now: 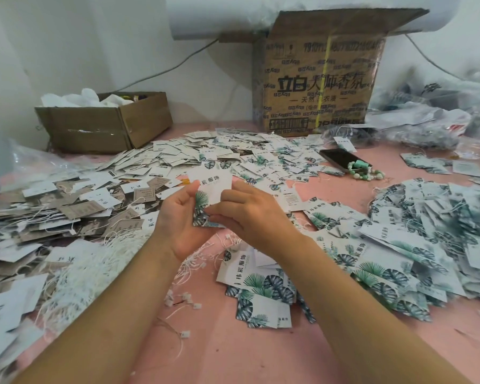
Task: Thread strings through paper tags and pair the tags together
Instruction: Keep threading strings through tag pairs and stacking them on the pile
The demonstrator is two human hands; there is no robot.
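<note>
Above the middle of the pink table (233, 356): one leaf-print tag (214, 187), held upright between both hands. Left hand (182, 217) grips its left edge, thumb curled over the front. Right hand (247, 209) pinches its lower right side. White strings (94, 261) heaped toward the near left edge. Tag heap (399, 245) along the right edge. Large carton (316, 79) at the far edge.
</note>
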